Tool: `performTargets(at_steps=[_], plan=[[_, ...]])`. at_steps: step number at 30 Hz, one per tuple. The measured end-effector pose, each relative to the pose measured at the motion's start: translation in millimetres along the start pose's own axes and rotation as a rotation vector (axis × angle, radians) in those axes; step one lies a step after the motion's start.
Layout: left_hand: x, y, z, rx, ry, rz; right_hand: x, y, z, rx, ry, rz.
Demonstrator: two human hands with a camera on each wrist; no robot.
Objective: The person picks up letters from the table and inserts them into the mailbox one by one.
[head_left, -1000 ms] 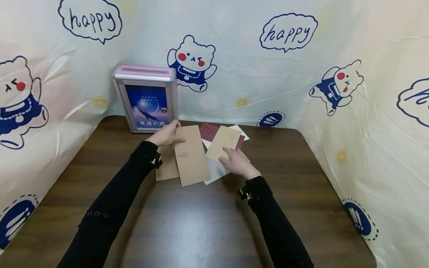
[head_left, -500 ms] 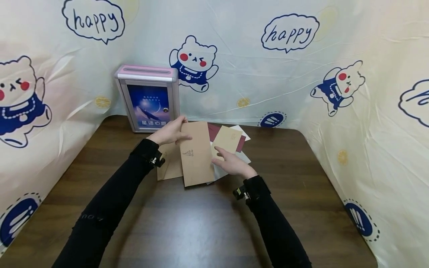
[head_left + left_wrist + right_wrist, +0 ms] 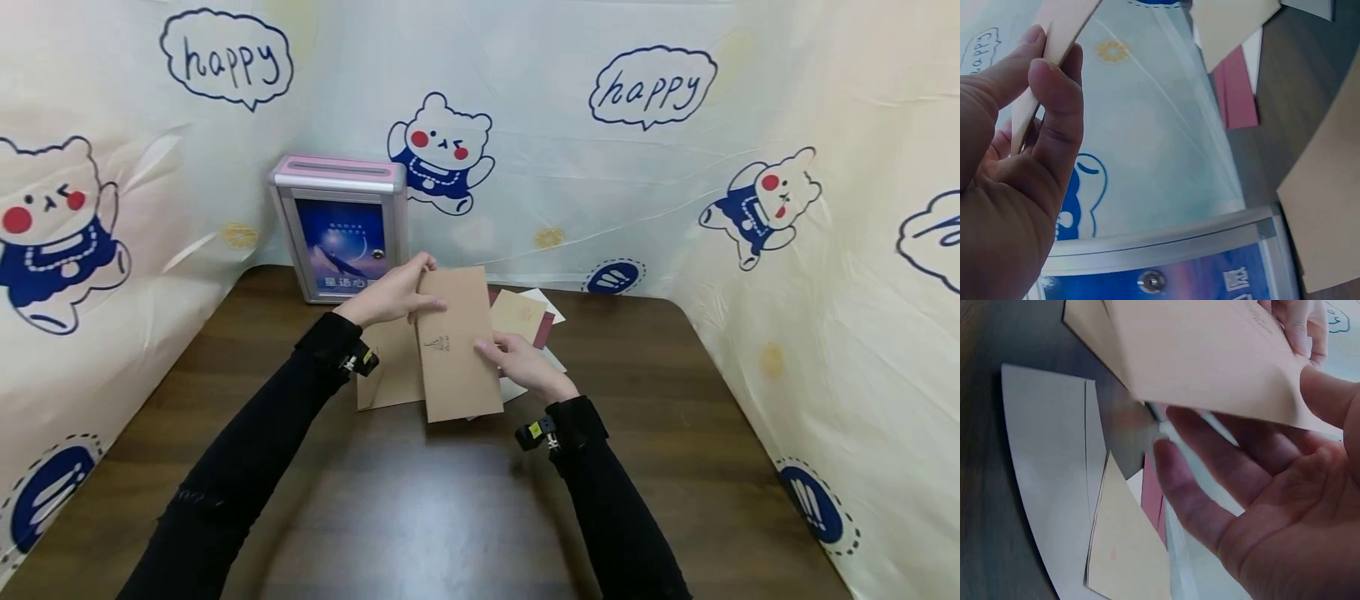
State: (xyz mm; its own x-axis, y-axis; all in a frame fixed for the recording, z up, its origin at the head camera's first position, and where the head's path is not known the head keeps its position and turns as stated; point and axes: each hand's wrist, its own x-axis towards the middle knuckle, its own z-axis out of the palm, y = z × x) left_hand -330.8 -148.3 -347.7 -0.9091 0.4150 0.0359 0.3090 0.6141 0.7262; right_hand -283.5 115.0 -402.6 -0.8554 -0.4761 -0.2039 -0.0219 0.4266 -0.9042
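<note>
A long kraft-brown envelope (image 3: pixel 461 379) with a small printed drawing is held up, facing me. My left hand (image 3: pixel 390 296) pinches its upper left edge, thumb in front; in the left wrist view the envelope (image 3: pixel 1069 22) is seen nearly edge-on. At the right edge, my right hand (image 3: pixel 525 362) has its thumb on the front and its fingers behind, as the right wrist view shows around the envelope (image 3: pixel 1204 362). Another brown envelope (image 3: pixel 390 367) lies on the table behind, partly covered. To the right lie a cream envelope (image 3: pixel 519 317), a maroon one (image 3: pixel 545 331) and white ones (image 3: pixel 517 388), overlapping.
A silver-framed box (image 3: pixel 397 217) with a slotted pink top and a keyhole in its blue front stands at the back left. The dark wooden table (image 3: pixel 450 517) meets a printed cloth backdrop (image 3: pixel 540 167) at the back and sides.
The held envelope has moved right and is lifted off the other brown one. My right hand, earlier over the cream envelope, has come to grip the held envelope's right edge.
</note>
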Motion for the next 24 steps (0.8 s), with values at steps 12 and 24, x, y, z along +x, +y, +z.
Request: performTargets(at_steps=[12, 24], plan=[[-8.0, -6.0, 6.6, -0.147, 0.151, 0.022, 1.2, -0.9, -2.6, 0.323, -0.029, -0.021], [-28.9, -21.9, 42.4, -0.526, 0.106, -0.012, 5.2, -0.2, 0.9, 0.411, 0.053, -0.074]])
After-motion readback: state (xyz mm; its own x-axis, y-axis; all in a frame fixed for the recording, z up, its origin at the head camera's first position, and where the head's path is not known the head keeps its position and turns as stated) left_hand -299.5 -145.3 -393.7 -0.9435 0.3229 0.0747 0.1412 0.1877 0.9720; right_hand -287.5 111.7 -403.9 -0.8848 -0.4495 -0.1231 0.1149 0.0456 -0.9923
